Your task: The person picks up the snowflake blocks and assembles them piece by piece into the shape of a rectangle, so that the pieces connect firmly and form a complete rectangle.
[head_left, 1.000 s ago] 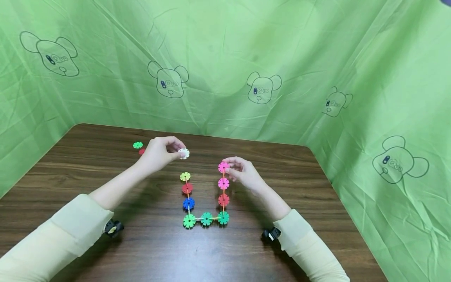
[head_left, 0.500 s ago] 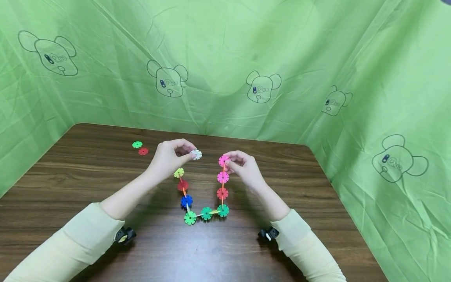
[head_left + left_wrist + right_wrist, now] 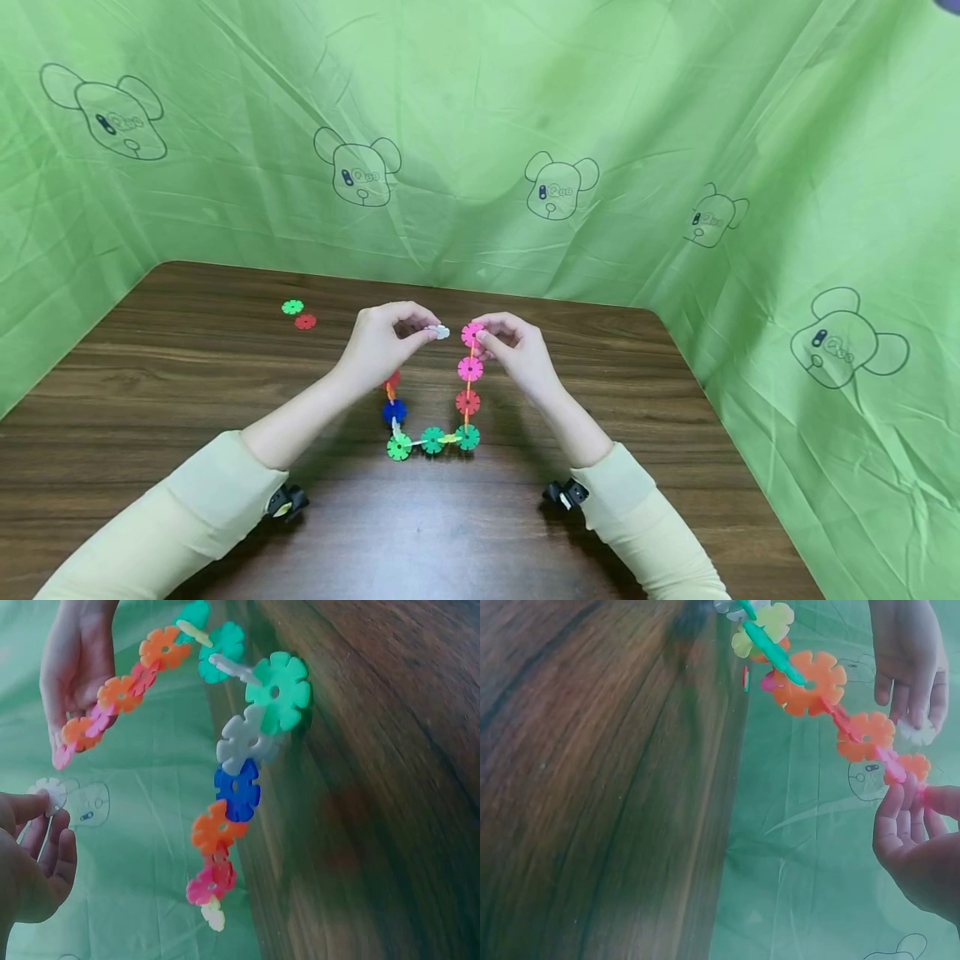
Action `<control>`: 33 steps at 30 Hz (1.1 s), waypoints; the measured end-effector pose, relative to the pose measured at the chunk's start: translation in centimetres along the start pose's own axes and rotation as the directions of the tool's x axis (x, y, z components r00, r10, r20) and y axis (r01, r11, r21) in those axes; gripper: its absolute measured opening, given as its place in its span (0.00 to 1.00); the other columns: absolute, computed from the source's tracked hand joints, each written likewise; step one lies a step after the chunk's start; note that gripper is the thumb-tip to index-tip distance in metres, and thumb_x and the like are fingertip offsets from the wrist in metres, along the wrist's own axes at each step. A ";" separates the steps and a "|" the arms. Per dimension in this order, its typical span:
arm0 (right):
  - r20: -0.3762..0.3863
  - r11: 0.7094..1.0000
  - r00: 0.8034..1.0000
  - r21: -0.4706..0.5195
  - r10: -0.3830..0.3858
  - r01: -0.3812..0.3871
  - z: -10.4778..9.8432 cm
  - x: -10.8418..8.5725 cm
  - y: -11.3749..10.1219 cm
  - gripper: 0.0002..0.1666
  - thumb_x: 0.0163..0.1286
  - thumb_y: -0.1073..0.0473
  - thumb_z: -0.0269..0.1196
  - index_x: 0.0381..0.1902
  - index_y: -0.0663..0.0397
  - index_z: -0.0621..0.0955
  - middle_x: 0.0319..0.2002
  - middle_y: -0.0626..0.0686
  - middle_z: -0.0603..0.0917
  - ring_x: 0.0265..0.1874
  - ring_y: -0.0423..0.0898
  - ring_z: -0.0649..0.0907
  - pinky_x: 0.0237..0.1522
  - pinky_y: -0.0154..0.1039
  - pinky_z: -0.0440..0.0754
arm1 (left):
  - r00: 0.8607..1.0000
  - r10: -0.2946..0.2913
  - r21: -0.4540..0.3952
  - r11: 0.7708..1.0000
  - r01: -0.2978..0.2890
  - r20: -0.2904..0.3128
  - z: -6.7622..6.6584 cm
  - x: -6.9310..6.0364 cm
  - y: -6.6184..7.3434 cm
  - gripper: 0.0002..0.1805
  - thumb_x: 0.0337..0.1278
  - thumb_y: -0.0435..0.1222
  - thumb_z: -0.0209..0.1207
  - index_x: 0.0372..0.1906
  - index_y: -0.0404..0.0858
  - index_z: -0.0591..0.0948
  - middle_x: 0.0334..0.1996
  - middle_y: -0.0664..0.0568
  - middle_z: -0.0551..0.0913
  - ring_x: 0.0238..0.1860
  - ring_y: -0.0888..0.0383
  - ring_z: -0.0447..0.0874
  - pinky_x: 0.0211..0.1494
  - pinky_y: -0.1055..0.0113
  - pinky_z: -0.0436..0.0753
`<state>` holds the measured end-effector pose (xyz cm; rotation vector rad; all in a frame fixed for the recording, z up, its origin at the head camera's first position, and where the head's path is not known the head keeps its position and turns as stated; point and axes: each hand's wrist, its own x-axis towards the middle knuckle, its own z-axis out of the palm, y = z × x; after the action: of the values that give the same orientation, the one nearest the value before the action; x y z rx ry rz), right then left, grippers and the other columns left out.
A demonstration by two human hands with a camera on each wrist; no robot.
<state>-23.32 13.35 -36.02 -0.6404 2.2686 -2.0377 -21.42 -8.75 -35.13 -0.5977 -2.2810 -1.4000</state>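
Observation:
My left hand (image 3: 382, 342) pinches a white snowflake disc (image 3: 438, 332) between thumb and fingers. A small gap separates it from the pink snowflake disc (image 3: 471, 333) pinched by my right hand (image 3: 517, 354). That pink disc ends a U-shaped chain of interlocked discs. Below it come another pink disc (image 3: 470, 369), a red disc (image 3: 467, 402) and green ones along the bottom. Up the left side run a blue disc (image 3: 393, 411) and a red one. The left hand hides the yellow end disc in the head view; the left wrist view shows this yellow disc (image 3: 214, 915).
A loose green disc (image 3: 292, 307) and a loose red disc (image 3: 305, 322) lie at the back left of the brown wooden table (image 3: 465, 533). Green cloth (image 3: 465, 100) with printed bear heads hangs behind and along the sides.
My left hand has carried the white disc rightward, close to the pink end disc. My right hand has shifted slightly away from me, drawing the chain along; the chain's yellow end is now covered.

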 end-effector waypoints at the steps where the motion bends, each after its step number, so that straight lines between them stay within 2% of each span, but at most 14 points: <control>1: -0.002 1.000 1.000 -0.002 -0.003 0.002 0.0 0.0 -0.1 0.12 0.66 0.65 0.60 0.47 0.64 0.79 0.33 0.55 0.84 0.29 0.42 0.83 0.39 0.52 0.83 | 1.000 0.001 -0.002 1.000 -0.001 0.002 0.1 0.0 0.0 0.03 0.51 0.35 0.68 0.31 0.44 0.85 0.26 0.60 0.85 0.22 0.59 0.77 0.25 0.68 0.77; 6: -0.010 1.000 1.000 0.001 -0.014 0.014 0.1 0.1 -0.2 0.12 0.66 0.64 0.61 0.46 0.65 0.80 0.32 0.54 0.83 0.28 0.42 0.82 0.37 0.46 0.85 | 1.000 0.019 0.009 1.000 -0.019 -0.007 0.7 0.2 0.1 0.04 0.50 0.34 0.68 0.32 0.44 0.85 0.27 0.59 0.85 0.22 0.59 0.76 0.25 0.70 0.76; 10: -0.006 1.000 1.000 0.000 -0.029 0.029 0.1 0.0 -0.3 0.12 0.66 0.64 0.61 0.46 0.64 0.80 0.32 0.54 0.83 0.28 0.42 0.82 0.36 0.43 0.85 | 0.997 0.071 0.024 0.997 -0.071 -0.039 1.0 0.1 0.2 0.04 0.50 0.33 0.68 0.32 0.42 0.85 0.28 0.57 0.85 0.23 0.61 0.76 0.26 0.71 0.76; 17: -0.002 0.998 0.998 -0.009 -0.057 0.057 0.2 0.0 -0.5 0.12 0.66 0.65 0.61 0.46 0.64 0.80 0.32 0.54 0.83 0.27 0.42 0.82 0.35 0.42 0.85 | 0.974 0.210 0.043 0.977 -0.207 -0.086 1.7 0.2 -0.1 0.03 0.50 0.32 0.68 0.32 0.41 0.86 0.27 0.57 0.85 0.24 0.65 0.77 0.28 0.72 0.79; 22: 0.005 0.999 0.999 0.009 -0.049 0.049 0.1 0.1 -0.4 0.12 0.66 0.65 0.61 0.46 0.66 0.80 0.32 0.54 0.83 0.27 0.42 0.82 0.35 0.41 0.85 | 0.958 0.271 0.048 0.962 -0.268 -0.096 1.9 0.0 -0.4 0.03 0.50 0.31 0.67 0.31 0.41 0.86 0.29 0.56 0.85 0.26 0.65 0.78 0.29 0.72 0.80; 27: 0.022 0.999 0.999 0.018 -0.048 0.047 0.2 0.0 -0.4 0.12 0.66 0.65 0.61 0.46 0.66 0.79 0.32 0.53 0.83 0.27 0.42 0.82 0.35 0.42 0.85 | 0.946 0.307 0.049 0.952 -0.303 -0.101 2.0 0.0 -0.6 0.04 0.49 0.29 0.67 0.31 0.40 0.86 0.30 0.54 0.85 0.27 0.65 0.80 0.30 0.73 0.80; 33: 0.030 0.999 0.999 0.019 -0.045 0.044 0.2 -0.1 -0.6 0.13 0.66 0.65 0.61 0.46 0.66 0.80 0.32 0.55 0.83 0.28 0.42 0.82 0.35 0.42 0.85 | 0.942 0.321 0.051 0.947 -0.317 -0.097 2.1 -0.1 -0.5 0.03 0.50 0.28 0.66 0.29 0.40 0.86 0.30 0.54 0.86 0.29 0.63 0.82 0.31 0.75 0.81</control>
<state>-23.02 13.19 -35.53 -0.7218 2.2361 -2.0517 -21.90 -7.07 -36.44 -0.8217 -2.0131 -1.2025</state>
